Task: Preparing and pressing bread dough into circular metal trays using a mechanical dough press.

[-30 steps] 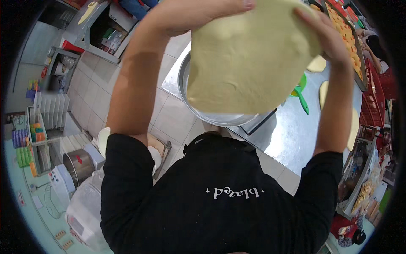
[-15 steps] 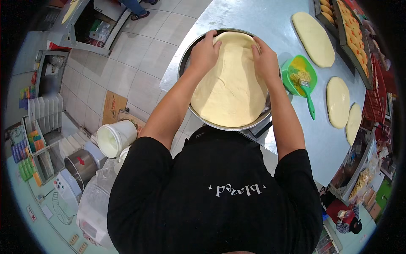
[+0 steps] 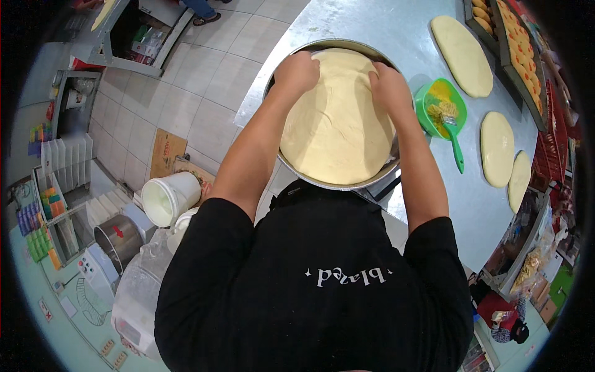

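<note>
A large round sheet of pale yellow dough [image 3: 338, 127] lies in a round metal pan [image 3: 347, 185] in front of me, at the table's near left edge. My left hand [image 3: 297, 72] is closed on the dough's far left edge, its fingers curled down by the pan wall. At the far right edge, my right hand [image 3: 392, 88] is closed on the dough too, thumb toward the middle. The fingertips of both hands are mostly hidden. Right of the pan stands a green bowl [image 3: 423, 106] with yellow stuff inside, a green-handled brush [image 3: 457, 149] leaning in it.
Flattened dough pieces [image 3: 462, 57] rest on the steel table [image 3: 365, 25], with smaller ones [image 3: 498, 150] nearer me. Trays of topped bread [image 3: 519, 53] stand at the far right. On the floor side at left are a white bucket [image 3: 168, 199] and a steel mixing bowl [image 3: 119, 240].
The dough's far edge, raised between my hands before, now lies lower and flatter in the pan. My fingers have curled in, and both hands have turned knuckles up.
</note>
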